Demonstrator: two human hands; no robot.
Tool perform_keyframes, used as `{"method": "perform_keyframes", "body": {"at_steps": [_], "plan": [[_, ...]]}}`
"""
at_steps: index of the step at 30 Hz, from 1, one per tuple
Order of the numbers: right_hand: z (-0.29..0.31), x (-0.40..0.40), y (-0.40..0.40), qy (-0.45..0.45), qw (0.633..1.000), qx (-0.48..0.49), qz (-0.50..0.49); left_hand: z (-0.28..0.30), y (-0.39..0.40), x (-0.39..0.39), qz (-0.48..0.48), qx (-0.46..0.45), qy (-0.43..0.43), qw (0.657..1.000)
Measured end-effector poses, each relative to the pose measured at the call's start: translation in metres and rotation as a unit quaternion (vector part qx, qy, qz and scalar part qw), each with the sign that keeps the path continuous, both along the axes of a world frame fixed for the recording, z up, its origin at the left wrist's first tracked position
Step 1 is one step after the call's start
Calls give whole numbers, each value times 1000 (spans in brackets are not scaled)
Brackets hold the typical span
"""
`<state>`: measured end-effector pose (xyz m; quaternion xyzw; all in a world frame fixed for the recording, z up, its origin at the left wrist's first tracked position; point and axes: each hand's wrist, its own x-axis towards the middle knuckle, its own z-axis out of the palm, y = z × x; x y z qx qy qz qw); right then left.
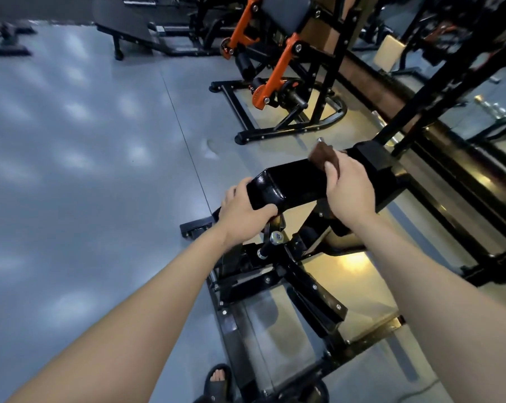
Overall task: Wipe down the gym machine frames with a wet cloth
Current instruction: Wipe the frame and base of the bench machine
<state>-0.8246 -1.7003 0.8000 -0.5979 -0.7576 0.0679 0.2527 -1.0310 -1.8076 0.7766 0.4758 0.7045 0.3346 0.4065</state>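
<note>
A thick glossy black beam [298,184] of a gym machine runs across the middle of the view, above its black base frame [263,274]. My left hand [246,212] grips the beam's near left end, thumb curled under the end cap. My right hand [347,190] holds a brown cloth [323,157] and presses it onto the top of the beam. Most of the cloth is hidden under my fingers.
A black and orange machine [275,74] stands further back. A black upright frame [437,91] and a mirrored wall lie to the right. A grey floor [86,170] stretches left. My sandalled foot [218,379] is at the bottom beside the base frame.
</note>
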Motion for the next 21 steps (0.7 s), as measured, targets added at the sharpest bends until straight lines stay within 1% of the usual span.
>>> {"method": "perform_keyframes", "body": {"at_steps": [2, 4, 5, 6, 7, 8, 9, 10, 11, 12, 14, 15, 16, 18, 19, 21], "plan": [[4, 10, -4, -13, 999, 12, -34, 5, -1, 8, 33, 28, 20, 999], [5, 22, -12, 16, 996, 9, -91, 11, -6, 21, 79, 125, 79, 986], [3, 28, -21, 63, 990, -9, -125, 16, -9, 28, 99, 181, 90, 974], [-1, 34, -31, 142, 978, -35, -151, 20, -10, 36, 103, 218, 84, 967], [-5, 39, -43, 245, 950, -86, -174, 24, -9, 46, 81, 227, 58, 969], [-10, 46, -59, 360, 900, -154, -191, 25, -9, 58, 42, 206, 22, 977], [-12, 44, -72, 458, 839, -225, -190, 26, -6, 63, 6, 171, -9, 985], [-16, 47, -83, 521, 787, -273, -186, 25, -4, 73, -29, 131, -42, 990], [-20, 54, -94, 550, 758, -299, -184, 19, -4, 85, -60, 94, -61, 992], [-22, 57, -101, 556, 752, -307, -179, 17, -3, 96, -88, 76, -53, 992], [-21, 64, -111, 553, 754, -308, -175, 10, -7, 121, -142, 56, -37, 988], [-20, 68, -114, 552, 757, -306, -167, 7, -11, 135, -154, 37, -66, 985], [-17, 73, -118, 550, 760, -307, -161, 5, -15, 148, -150, 9, -117, 982], [-8, 77, -128, 533, 767, -330, -138, 3, -18, 166, -101, -63, -230, 966], [-8, 81, -132, 531, 765, -343, -121, 0, -19, 171, -75, -94, -264, 957], [-9, 87, -140, 561, 745, -342, -115, -11, -18, 176, -31, -117, -299, 947]]}}
